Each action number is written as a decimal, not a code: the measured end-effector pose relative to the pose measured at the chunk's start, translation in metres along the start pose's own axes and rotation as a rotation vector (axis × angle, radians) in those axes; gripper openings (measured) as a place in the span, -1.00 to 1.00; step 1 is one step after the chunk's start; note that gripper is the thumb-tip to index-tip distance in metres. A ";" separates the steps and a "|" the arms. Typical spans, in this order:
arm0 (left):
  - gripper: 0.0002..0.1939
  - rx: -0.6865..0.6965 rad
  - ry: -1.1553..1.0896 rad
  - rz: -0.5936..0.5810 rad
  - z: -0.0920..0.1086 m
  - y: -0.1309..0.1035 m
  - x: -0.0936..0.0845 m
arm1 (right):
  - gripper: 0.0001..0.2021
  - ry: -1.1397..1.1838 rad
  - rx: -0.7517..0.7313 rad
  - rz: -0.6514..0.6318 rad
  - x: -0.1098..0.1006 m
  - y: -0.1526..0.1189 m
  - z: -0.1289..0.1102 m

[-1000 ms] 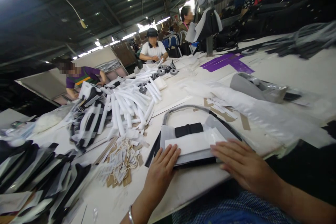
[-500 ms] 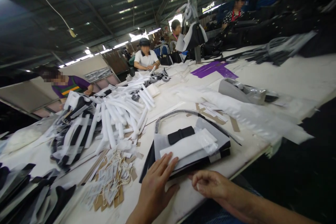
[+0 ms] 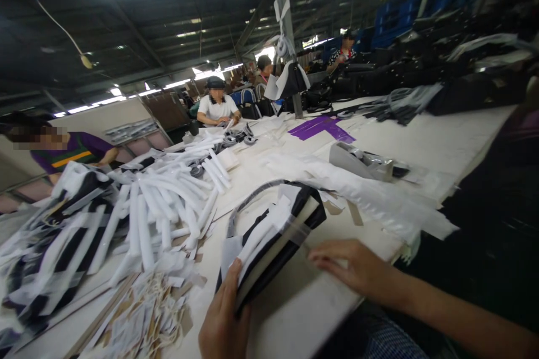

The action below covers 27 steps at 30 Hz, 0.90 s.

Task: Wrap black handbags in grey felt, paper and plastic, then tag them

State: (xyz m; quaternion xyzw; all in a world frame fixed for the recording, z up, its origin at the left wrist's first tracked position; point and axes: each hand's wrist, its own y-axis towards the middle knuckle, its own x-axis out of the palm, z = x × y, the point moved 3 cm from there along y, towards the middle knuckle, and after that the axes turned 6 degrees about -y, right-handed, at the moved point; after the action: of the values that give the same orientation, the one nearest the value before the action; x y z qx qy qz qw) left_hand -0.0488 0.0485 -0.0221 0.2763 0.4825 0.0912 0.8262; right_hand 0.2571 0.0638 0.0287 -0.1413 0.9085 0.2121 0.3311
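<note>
A black handbag [image 3: 275,252] with a wrapped handle is tilted up on the worktable, its side facing me. White and grey wrapping sheets [image 3: 265,221] lie against its upper face. My left hand [image 3: 225,314] is closed around the bag's near-left edge, thumb below and fingers over the sheets. To the right of the bag, my right hand [image 3: 347,263] is held apart from it, fingers stretched toward the bag with nothing visible in them.
White foam tubes [image 3: 164,202] are heaped to the left. Tags with strings [image 3: 147,314] lie nearer me. Clear plastic sheeting [image 3: 370,196] spreads to the right, with purple strips [image 3: 318,128] behind. A post [image 3: 288,22] rises beyond. Several people sit around the table.
The bag has gone from lying flat to tilted up, and my left hand has moved from resting on its sheets to gripping its edge. My right hand's fingers have straightened. The view has shifted right.
</note>
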 end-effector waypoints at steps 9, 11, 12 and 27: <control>-0.30 -0.313 -0.037 0.057 0.001 0.009 -0.003 | -0.55 -1.081 -0.069 0.058 -0.110 0.005 0.162; -0.31 -0.313 -0.032 0.063 0.001 0.010 -0.004 | -0.69 -1.040 -0.101 0.010 -0.114 0.013 0.164; -0.30 -0.302 -0.034 0.066 0.001 0.011 -0.004 | -0.71 -1.023 -0.112 -0.003 -0.116 0.019 0.162; -0.23 -0.167 -0.045 0.063 -0.001 0.013 -0.004 | -0.80 -0.670 0.051 0.034 -0.137 0.056 0.154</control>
State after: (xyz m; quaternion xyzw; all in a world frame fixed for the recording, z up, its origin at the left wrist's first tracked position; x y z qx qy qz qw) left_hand -0.0503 0.0579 -0.0130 0.2234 0.4458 0.1506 0.8536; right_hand 0.4192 0.2021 0.0293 -0.0401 0.7565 0.2293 0.6111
